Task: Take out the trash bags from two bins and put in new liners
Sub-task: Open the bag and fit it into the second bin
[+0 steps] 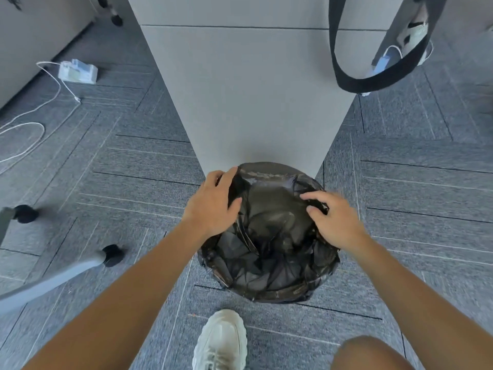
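A round bin [277, 293] stands on the carpet against a grey panel, lined with a black trash bag [269, 236] whose edge is folded over the rim. My left hand [213, 206] grips the bag's edge at the bin's far left rim, thumb inside and fingers outside. My right hand [333, 220] pinches the bag's edge at the right rim, slightly blurred. The bag is crumpled inside the bin. No second bin is in view.
A grey partition panel [245, 97] rises directly behind the bin. Chair legs with black casters [112, 255] stand at the left. A white power strip [77, 72] and cable lie on the floor at far left. A black strap [373, 76] hangs at top right. My white shoe [221, 340] is below the bin.
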`<state>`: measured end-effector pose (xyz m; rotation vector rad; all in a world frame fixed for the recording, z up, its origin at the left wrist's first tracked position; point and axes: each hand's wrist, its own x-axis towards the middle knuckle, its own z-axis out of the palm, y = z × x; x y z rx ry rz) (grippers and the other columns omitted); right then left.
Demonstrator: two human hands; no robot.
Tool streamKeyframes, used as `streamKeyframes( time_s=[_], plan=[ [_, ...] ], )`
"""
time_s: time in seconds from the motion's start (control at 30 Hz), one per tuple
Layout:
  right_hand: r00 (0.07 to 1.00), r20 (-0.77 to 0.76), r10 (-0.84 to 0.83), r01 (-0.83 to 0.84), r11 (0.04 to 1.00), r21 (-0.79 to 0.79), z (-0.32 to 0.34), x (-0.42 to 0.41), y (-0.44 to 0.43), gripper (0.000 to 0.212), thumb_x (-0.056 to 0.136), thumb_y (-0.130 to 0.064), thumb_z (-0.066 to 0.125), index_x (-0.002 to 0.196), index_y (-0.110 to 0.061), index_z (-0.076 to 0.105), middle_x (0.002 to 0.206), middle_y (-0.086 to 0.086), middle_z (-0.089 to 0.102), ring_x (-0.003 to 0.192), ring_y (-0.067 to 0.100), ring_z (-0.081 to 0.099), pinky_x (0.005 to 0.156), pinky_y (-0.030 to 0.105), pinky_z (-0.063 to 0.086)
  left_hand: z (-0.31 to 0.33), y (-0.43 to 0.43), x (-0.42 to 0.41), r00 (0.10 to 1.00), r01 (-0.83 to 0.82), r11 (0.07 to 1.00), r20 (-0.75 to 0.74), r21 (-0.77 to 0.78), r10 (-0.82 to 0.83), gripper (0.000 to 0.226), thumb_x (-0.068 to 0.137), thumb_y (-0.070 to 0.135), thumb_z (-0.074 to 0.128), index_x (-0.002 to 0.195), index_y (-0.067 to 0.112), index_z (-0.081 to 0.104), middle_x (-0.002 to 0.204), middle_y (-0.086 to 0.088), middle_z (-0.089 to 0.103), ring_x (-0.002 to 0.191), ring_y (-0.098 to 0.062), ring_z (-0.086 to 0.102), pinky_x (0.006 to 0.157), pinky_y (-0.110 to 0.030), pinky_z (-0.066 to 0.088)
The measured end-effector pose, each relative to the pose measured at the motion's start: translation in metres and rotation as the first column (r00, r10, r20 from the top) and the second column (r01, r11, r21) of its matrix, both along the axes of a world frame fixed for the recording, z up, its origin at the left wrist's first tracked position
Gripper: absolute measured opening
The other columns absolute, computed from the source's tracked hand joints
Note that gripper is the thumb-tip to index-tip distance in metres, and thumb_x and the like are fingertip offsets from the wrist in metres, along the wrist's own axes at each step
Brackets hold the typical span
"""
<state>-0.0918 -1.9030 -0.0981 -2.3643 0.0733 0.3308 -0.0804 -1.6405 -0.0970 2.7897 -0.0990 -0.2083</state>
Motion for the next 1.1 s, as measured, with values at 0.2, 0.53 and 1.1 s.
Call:
streamKeyframes(
  time_s=[0.2,0.53,1.1],
  plan=[
    [0.983,0.184,0.013,0.030,0.972,-0.231,0.004,-0.001,0.006,0.027,0.092,-0.035,0.061,0.119,-0.037,0.064,0.156,0.002,0.025,0.140,0.032,0.023,0.113,0.053,0.023,0.003,0.002,0.004,0.997,-0.030,0.998,0.068,-0.050,0.033,0.069,0.094,0.044,0.053,0.153,0.022,0.023,0.147,-0.010,0.033,0.129,-0.032,0.041,0.105,-0.047,0.042],
    [0.759,-0.012,0.651,-0.518,0.593,-0.617,0.012,-0.014,0.056,0.023,0.085,-0.018,0.063,0.107,-0.013,0.065,0.110,0.010,0.056,0.099,0.032,0.054,0.076,0.040,0.046,0.008,-0.043,-0.009,0.887,0.431,0.848,0.030,0.309,-0.461,0.032,0.080,0.023,0.064,0.110,0.013,0.062,0.108,-0.011,0.057,0.094,-0.034,0.056,0.073,-0.040,0.048],
    [0.612,-0.782,0.116,-0.599,0.713,-0.363,-0.068,0.033,0.093,0.041,0.093,-0.012,0.058,0.134,-0.013,0.057,0.144,0.006,0.050,0.130,0.032,0.049,0.094,0.044,0.046,-0.095,-0.069,0.020,0.425,0.724,0.662,-0.881,0.192,-0.209,0.072,0.080,0.045,0.076,0.140,0.016,0.049,0.138,-0.005,0.053,0.124,-0.026,0.053,0.090,-0.031,0.044]
  ],
)
